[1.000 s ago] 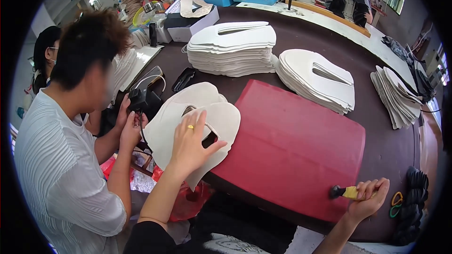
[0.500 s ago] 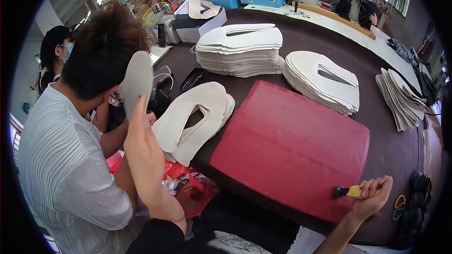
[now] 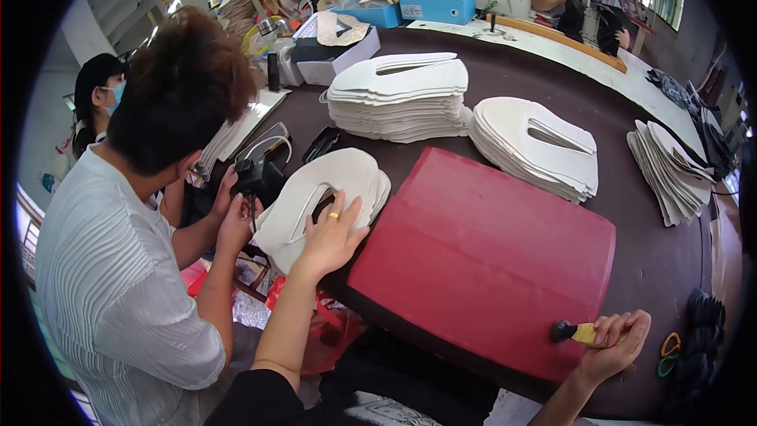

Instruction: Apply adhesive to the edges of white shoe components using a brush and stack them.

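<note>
My left hand (image 3: pixel 335 233) lies with fingers spread on a small pile of off-white U-shaped cut pieces (image 3: pixel 347 170), at the left part of the table. A ring is on one of its fingers. At the lower right, my right hand (image 3: pixel 615 347) is closed round the yellow-wrapped handle of a small hammer (image 3: pixel 584 334). The hammer's dark head hangs over the near right corner of a red rectangular board (image 3: pixel 489 252). Nothing lies on the board.
Taller stacks of white pieces (image 3: pixel 402 114) (image 3: pixel 536 150) stand behind the board, and another stack (image 3: pixel 666 170) lies far right. Black bundled straps (image 3: pixel 698 331) are at the right edge. Close on my left, a person in white (image 3: pixel 118 268) holds a black device (image 3: pixel 256 177). Blue boxes (image 3: pixel 438 6) stand at the back.
My left hand, raised before with a pale flat piece in it, has come down to the right onto the small pile and let the piece go. The right hand has barely moved.
</note>
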`<state>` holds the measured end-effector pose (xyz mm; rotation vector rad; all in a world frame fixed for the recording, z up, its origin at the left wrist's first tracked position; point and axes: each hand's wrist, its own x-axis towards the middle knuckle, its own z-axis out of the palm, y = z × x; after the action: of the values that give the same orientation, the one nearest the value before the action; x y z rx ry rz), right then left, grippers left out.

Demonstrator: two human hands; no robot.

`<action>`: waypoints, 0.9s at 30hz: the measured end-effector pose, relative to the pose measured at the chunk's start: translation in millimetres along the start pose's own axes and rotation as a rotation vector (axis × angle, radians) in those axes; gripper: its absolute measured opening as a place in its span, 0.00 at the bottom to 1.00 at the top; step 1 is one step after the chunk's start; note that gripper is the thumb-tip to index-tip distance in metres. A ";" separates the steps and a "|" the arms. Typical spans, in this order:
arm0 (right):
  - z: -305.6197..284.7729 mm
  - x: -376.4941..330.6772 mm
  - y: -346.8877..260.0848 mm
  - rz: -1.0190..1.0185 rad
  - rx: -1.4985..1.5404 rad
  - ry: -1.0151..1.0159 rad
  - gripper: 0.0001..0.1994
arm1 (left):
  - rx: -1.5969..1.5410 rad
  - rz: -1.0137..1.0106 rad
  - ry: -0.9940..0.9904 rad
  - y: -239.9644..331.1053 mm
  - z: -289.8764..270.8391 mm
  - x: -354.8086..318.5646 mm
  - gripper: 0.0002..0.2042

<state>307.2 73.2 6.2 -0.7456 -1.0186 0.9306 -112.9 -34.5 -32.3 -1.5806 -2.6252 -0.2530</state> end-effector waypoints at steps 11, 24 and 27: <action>13.6 -3.1 -9.4 0.026 0.123 -0.110 0.17 | -0.176 0.542 0.204 184.1 3.1 208.3 0.18; -26.2 14.9 4.3 0.164 0.265 -0.290 0.12 | -0.525 0.377 0.456 251.0 29.1 270.1 0.11; -14.7 17.8 10.6 0.139 0.213 -0.179 0.12 | -0.852 0.335 0.383 238.7 -47.9 218.5 0.11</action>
<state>322.0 92.4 -1.5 -0.5670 -1.0126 1.2232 -6.3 257.0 71.2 -1.8588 -1.9864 -1.6135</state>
